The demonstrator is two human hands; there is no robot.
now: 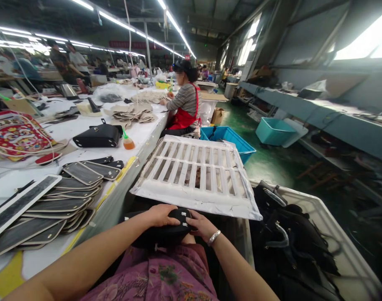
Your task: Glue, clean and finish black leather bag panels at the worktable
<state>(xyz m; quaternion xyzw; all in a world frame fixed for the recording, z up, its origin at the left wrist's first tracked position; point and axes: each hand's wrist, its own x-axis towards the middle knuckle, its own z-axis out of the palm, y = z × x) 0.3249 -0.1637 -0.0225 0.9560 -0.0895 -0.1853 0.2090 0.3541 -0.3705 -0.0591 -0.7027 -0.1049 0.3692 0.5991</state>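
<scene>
Down in the lap, close against the purple floral shirt (pixel 165 278), both hands are on a black bag piece (pixel 177 229), a rounded dark shape with small white marks on its top. The left hand (pixel 161 214) lies over its upper left, fingers curled down onto it and gripping. The right hand (pixel 201 224) clasps the right edge, thumb on top, with a silver bracelet (pixel 214 237) at the wrist. Just beyond the hands, a white slatted grid (pixel 197 173) lies tilted across the gap beside the tabletop (pixel 143 133). On the tabletop at left, a fanned stack of dark flat panels (pixel 52 205) with pale rims sits near the yellow-taped edge. Farther up the tabletop lies a finished black handbag (pixel 98 136), and just beside it a small orange bottle (pixel 128 143) with a green tip. A colourful embroidered piece (pixel 11 133) shows at far left. To the right, a white bin (pixel 332 234) holds a heap of black bags (pixel 291 246). Ahead, a co-worker in a striped top and red apron (pixel 186 106) sits at the same tabletop, hands on pale cut pieces (pixel 134 113). A blue crate (pixel 233 140) stands behind the grid, and a teal tub (pixel 274 130) rests on the green floor, well apart.
</scene>
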